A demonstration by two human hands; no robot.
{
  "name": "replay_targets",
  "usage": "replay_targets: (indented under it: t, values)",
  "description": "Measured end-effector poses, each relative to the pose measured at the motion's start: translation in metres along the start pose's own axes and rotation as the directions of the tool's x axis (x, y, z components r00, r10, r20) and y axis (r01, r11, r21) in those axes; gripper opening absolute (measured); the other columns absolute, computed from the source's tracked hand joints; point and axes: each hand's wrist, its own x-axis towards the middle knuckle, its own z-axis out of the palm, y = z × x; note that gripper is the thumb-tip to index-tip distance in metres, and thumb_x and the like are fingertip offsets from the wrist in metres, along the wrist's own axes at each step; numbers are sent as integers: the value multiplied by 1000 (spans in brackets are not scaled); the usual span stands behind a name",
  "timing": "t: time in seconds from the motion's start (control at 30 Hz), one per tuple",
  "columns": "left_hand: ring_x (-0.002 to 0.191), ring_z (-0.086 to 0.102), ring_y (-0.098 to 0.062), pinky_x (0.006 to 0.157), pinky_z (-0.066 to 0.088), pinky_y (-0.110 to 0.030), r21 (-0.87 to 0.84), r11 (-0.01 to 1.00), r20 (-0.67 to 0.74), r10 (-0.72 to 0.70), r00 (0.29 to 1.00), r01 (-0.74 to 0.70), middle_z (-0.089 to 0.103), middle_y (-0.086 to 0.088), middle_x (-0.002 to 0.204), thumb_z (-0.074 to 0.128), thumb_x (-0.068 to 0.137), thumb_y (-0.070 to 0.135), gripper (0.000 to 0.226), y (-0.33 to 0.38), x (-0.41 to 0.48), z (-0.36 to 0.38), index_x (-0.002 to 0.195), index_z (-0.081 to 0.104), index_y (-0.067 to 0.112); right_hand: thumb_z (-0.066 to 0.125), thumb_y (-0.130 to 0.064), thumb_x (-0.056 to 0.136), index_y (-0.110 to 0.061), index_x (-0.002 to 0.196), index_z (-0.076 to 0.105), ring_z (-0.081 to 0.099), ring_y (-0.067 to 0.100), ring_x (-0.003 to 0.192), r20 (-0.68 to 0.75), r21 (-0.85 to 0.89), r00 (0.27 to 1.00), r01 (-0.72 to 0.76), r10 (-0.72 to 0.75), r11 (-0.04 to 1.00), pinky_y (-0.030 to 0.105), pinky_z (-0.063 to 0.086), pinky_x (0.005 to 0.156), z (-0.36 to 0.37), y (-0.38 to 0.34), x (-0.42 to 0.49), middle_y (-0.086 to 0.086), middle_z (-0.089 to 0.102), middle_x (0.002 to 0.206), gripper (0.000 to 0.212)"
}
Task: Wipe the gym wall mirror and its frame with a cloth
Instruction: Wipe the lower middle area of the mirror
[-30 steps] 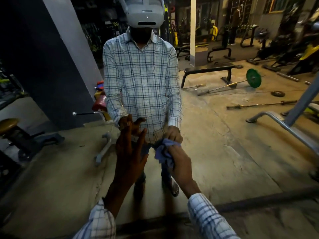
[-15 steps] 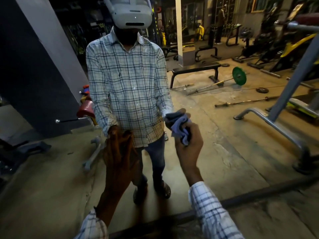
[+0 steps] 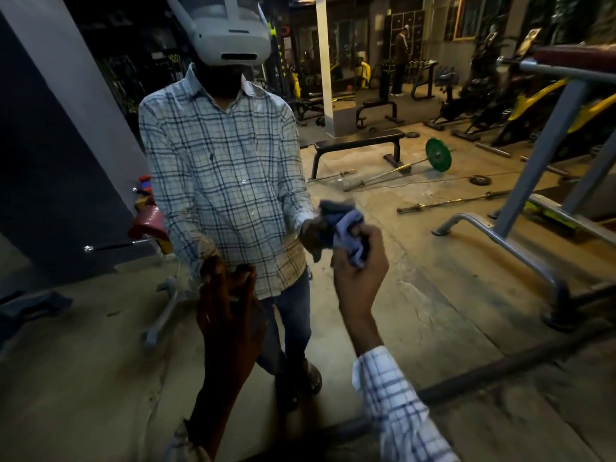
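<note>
We stand close in front of the wall mirror (image 3: 433, 288), and its glass gives back the gym behind us. The right hand (image 3: 358, 278), at about 3 o'clock from the middle of the view, has its fingers curled round a blue cloth (image 3: 348, 228) that is bunched into a pad. We see the cloth meeting its own reflection, so it touches the glass. We judge that it is bunched in this way because a thick pad gives the fingers something firm to push on and lets no loose end drag. The left hand (image 3: 230, 315), at about 7 o'clock, is open and holds nothing. Its fingers are straight and their tips meet the reflected fingertips, so they rest on the glass. We think it is placed there to steady the body while the other arm rubs, though it may leave marks that need a pass of the cloth. The dark lower bar of the frame (image 3: 500, 370) runs from 6 o'clock up toward 4 o'clock, below both hands and apart from the cloth, so we judge that the frame is not yet wiped. In the reflection a black bench (image 3: 356, 141) and a green weight plate (image 3: 439, 158) stand at about 1 o'clock.
</note>
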Motion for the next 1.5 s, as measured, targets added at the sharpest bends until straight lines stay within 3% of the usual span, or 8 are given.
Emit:
replay_targets:
  t: [0.2, 0.47, 0.67, 0.83, 1.1, 1.23, 1.37, 1.5]
  values:
    - [153, 24, -50, 116, 33, -67, 34, 997, -21, 68, 997, -67, 12, -25, 170, 73, 88, 45, 88, -5, -3, 1, 160, 33, 15, 71, 3, 86, -5, 97, 61, 59, 14, 80, -176, 7, 983, 62, -59, 998, 31, 51, 74, 15, -21, 54, 3, 61, 89, 17]
    - [151, 26, -54, 115, 33, -69, -8, 998, 6, 61, 998, -61, 21, -30, 167, 58, 94, 52, 83, -3, -3, -1, 162, 29, 15, 67, -6, 81, -6, 105, 64, 60, 5, 93, 337, -128, 923, 242, -187, 962, 21, 47, 80, 14, -10, -9, -6, 61, 103, 24]
    - [156, 13, -49, 120, 22, -66, -3, 999, 14, 39, 999, -39, 14, -30, 168, 64, 90, 45, 90, -4, -3, 2, 165, 22, 17, 68, 7, 88, -9, 95, 56, 54, 24, 77, -20, -164, 997, -83, 81, 983, 36, 45, 69, -40, 49, -3, 5, 54, 86, 21]
    - [158, 3, -45, 113, 27, -72, -2, 1000, 55, -30, 998, 31, 6, -29, 170, 97, 67, 26, 118, 1, -6, -2, 162, 27, 15, 65, 5, 89, -15, 99, 59, 60, 22, 76, -326, 124, 804, -485, 497, 866, 38, 51, 72, -32, 59, -21, 4, 62, 86, 22]
    - [158, 2, -48, 125, 9, -61, -52, 994, 70, -87, 994, 91, -3, -25, 172, 32, 98, 74, 86, 17, -1, -4, 161, 30, 15, 66, 7, 92, -6, 98, 57, 57, 27, 82, 160, -18, 985, -61, 63, 998, 36, 45, 68, -26, 36, -24, 9, 56, 92, 16]
    - [157, 5, -50, 125, 8, -60, -55, 992, 85, -108, 991, 113, 6, -31, 169, 25, 99, 74, 89, 18, 1, -1, 155, 40, 6, 65, 4, 87, -19, 93, 55, 52, 26, 73, -70, -117, 949, -314, 308, 942, 41, 44, 64, -63, 96, -51, 3, 53, 84, 26]
    - [156, 8, -51, 120, 17, -70, -17, 991, 62, -134, 989, 135, 9, -32, 168, 49, 97, 63, 81, 18, -2, 0, 154, 40, 8, 66, -3, 92, -36, 99, 57, 65, 22, 78, -345, 121, 647, -688, 680, 716, 52, 57, 81, -70, 113, -57, -3, 63, 84, 35]
    - [156, 6, -52, 114, 22, -75, -21, 995, 23, -98, 995, 98, 1, -27, 170, 97, 68, 26, 103, 23, 5, -4, 153, 43, 8, 64, 8, 93, -8, 104, 54, 65, 3, 72, -465, 211, 690, -523, 555, 826, 18, 53, 71, -33, 57, 2, -2, 57, 83, 22]
